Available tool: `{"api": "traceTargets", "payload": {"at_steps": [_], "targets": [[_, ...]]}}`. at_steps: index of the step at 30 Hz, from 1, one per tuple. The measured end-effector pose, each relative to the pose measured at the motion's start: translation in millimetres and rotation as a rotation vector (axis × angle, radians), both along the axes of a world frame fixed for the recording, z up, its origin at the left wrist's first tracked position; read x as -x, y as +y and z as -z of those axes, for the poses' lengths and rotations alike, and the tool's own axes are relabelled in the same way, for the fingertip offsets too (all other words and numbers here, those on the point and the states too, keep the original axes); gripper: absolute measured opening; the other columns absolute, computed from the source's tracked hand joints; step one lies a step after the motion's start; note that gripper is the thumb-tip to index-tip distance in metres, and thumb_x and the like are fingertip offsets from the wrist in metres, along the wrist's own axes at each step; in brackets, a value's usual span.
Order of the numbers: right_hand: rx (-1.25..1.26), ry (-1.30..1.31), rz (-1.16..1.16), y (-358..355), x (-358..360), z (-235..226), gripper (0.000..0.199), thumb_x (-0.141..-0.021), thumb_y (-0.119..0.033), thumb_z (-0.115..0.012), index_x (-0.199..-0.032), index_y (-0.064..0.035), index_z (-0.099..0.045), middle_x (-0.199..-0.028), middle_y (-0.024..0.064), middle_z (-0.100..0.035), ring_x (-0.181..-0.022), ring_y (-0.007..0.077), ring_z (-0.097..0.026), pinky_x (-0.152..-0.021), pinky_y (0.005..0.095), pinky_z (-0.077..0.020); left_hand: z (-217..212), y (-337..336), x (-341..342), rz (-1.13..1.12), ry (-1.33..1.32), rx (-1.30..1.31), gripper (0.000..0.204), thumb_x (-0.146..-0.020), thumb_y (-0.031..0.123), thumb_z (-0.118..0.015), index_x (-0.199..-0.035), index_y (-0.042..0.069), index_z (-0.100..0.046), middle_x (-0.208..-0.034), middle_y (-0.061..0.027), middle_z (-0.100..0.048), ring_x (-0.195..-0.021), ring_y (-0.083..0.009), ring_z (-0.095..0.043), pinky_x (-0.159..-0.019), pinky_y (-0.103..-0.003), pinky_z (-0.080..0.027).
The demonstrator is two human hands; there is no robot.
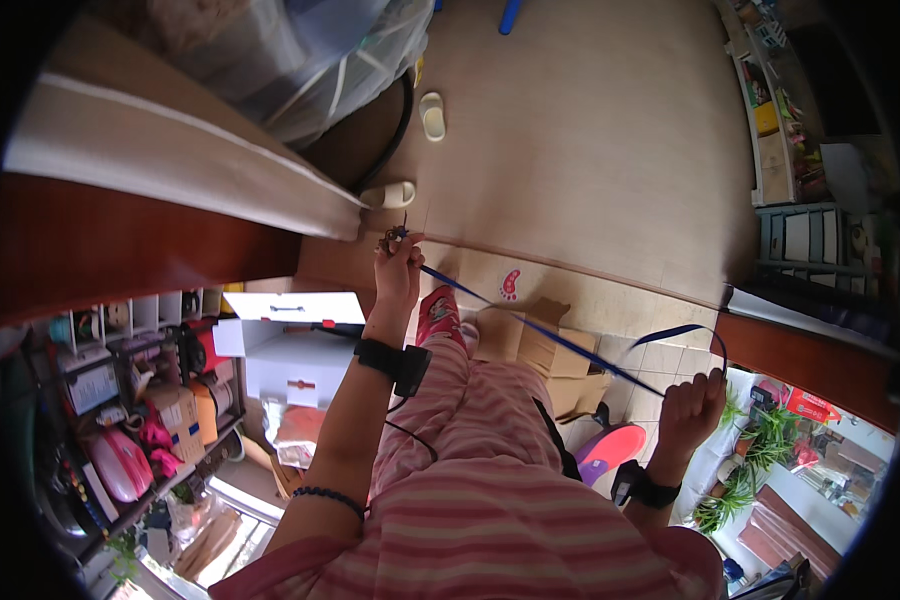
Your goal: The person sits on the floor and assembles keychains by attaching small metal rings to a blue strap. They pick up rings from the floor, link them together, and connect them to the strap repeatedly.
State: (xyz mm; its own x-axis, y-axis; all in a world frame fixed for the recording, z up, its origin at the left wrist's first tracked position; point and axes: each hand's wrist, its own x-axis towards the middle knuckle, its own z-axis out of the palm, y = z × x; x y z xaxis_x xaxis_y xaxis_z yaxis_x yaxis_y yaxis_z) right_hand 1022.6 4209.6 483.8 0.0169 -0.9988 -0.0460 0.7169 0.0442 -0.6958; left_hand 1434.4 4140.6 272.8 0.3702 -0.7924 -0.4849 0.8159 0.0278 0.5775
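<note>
A long blue strap (560, 342) is stretched slantwise between my two hands in front of my body. My left hand (400, 268) is closed on its far left end. At those fingertips sits a small dark bunch (394, 237), too small to make out, perhaps metal pieces. My right hand (692, 412), lower and to the right, is closed in a fist around the other end. Beyond that fist the strap bends up into a loose loop.
Cream slippers (432, 117) lie on the floor ahead. An open cardboard box (555, 358) stands near my legs, beside a pink and purple round-ended object (612, 450). At left are a white box (300, 370) and crowded shelves; green plants (770, 437) stand at right.
</note>
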Motion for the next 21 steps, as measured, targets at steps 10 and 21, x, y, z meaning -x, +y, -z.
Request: {"api": "traceTargets", "payload": {"at_steps": [10,21], "targets": [[-0.168,-0.113,0.638,-108.7,159.8,73.7,0.024,-0.103,-0.024,-0.038,-0.094,-0.0056,-0.051,-0.058,-0.0041,-0.023,-0.047,0.0071,-0.019,-0.043,0.0231,-0.0208,-51.7,-216.7,-5.6,0.373,-0.132,0.244,0.025,-0.094,-0.003,-0.05,-0.08,0.015,-0.039,-0.096,-0.0139,-0.063,-0.068,-0.0114,-0.049,-0.066,-0.025,-0.042],[-0.398,0.094,1.152,-165.1,257.0,60.0,0.032,-0.103,-0.025,-0.038,-0.122,-0.0043,-0.054,-0.058,-0.0059,-0.025,-0.046,0.0058,-0.018,-0.039,0.0229,-0.017,-85.1,-450.9,56.7,0.689,-0.271,0.333,0.025,-0.094,-0.001,-0.05,-0.081,0.016,-0.037,-0.09,-0.0105,-0.063,-0.069,-0.0121,-0.049,-0.069,-0.027,-0.041]]}}
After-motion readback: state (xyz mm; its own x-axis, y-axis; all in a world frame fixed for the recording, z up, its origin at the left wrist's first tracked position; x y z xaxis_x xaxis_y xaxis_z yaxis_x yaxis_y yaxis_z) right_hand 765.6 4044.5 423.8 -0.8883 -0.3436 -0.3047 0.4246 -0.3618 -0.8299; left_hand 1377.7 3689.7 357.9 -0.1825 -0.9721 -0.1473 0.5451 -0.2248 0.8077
